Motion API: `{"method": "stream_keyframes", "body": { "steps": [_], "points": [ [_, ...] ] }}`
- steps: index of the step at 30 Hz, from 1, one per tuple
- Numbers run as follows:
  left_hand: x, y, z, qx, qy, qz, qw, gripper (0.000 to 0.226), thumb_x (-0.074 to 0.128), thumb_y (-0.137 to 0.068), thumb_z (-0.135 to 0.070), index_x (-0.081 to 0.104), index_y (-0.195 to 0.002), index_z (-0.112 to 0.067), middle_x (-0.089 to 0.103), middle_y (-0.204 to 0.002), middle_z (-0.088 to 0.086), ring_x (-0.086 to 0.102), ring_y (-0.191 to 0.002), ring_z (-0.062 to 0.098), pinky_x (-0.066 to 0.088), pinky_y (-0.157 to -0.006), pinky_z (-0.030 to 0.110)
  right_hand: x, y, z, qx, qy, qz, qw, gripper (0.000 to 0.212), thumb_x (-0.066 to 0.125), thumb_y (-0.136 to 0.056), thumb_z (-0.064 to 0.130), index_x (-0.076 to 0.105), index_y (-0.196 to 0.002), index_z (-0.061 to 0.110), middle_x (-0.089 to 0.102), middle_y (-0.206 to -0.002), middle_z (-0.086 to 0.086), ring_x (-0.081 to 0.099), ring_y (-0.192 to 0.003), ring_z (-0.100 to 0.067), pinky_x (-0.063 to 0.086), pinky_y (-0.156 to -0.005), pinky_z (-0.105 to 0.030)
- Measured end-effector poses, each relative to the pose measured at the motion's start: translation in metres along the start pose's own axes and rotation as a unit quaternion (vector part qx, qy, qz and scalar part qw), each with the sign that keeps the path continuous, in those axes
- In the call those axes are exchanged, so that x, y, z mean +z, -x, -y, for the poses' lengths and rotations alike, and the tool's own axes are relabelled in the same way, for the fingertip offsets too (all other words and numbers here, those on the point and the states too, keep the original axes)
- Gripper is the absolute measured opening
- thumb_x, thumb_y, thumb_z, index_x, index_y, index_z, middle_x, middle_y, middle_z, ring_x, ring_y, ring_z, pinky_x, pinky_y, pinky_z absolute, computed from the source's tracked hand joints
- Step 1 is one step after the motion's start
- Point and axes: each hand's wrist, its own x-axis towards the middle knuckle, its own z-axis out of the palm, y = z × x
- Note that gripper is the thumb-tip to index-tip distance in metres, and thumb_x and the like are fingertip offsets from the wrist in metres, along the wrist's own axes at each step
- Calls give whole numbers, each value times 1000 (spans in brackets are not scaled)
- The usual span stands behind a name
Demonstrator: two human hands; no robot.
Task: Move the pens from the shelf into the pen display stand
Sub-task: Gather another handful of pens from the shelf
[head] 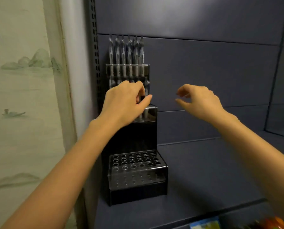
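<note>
A black tiered pen display stand (138, 189) stands on the dark blue shelf (204, 179), against the back panel at the left. Its top tier holds a row of grey pens (126, 55) standing upright. The middle tier holds a few pens (146, 113). The bottom tier (136, 161) shows rows of holes with nothing in them. My left hand (124, 101) is at the middle tier, its fingers curled and pinching a pen there. My right hand (199, 100) hovers to the right of the stand, fingers loosely curled, holding nothing.
A perforated metal upright (95, 47) runs along the shelf's left side, with a pale painted wall hanging (22, 96) beyond it. Colourful objects (270, 222) peek in at the bottom right below the shelf's front edge.
</note>
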Motion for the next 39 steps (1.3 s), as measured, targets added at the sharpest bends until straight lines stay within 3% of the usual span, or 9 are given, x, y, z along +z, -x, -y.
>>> {"method": "stream_keyframes", "body": {
  "steps": [9, 14, 19, 27, 39],
  "points": [
    [73, 11, -144, 128, 127, 71, 981, 35, 43, -96, -43, 57, -109, -15, 64, -99, -1, 52, -99, 19, 34, -77, 29, -70, 122, -103, 160, 224, 16, 961, 35, 46, -99, 33, 49, -130, 17, 53, -130, -4, 51, -114, -29, 39, -73, -34],
    [95, 19, -230, 185, 174, 111, 961, 41, 40, -97, -43, 52, -123, -15, 62, -111, 0, 52, -106, 20, 38, -85, 32, -123, 188, -138, 239, 302, 16, 923, 39, 50, -95, 31, 48, -132, 19, 51, -133, -4, 47, -123, -27, 43, -89, -37],
    [103, 24, -324, 243, 207, 127, 939, 44, 38, -97, -45, 49, -128, -15, 61, -115, 1, 51, -110, 21, 39, -86, 33, -178, 243, -172, 286, 375, 8, 882, 40, 50, -95, 31, 48, -132, 18, 52, -130, -6, 47, -121, -29, 44, -86, -39],
    [121, 16, -462, 288, 243, 136, 916, 45, 38, -97, -46, 47, -130, -15, 59, -119, 2, 50, -113, 22, 40, -89, 34, -241, 296, -255, 319, 428, -7, 846, 40, 50, -94, 37, 51, -128, 16, 56, -124, -5, 52, -113, -27, 47, -84, -38],
    [179, -27, -633, 293, 221, 149, 918, 43, 37, -98, -45, 48, -126, -14, 59, -117, 3, 50, -112, 23, 39, -87, 34, -316, 320, -424, 316, 446, 2, 837, 40, 48, -95, 37, 49, -131, 18, 57, -124, -3, 53, -112, -23, 46, -87, -33]
  ]
}}
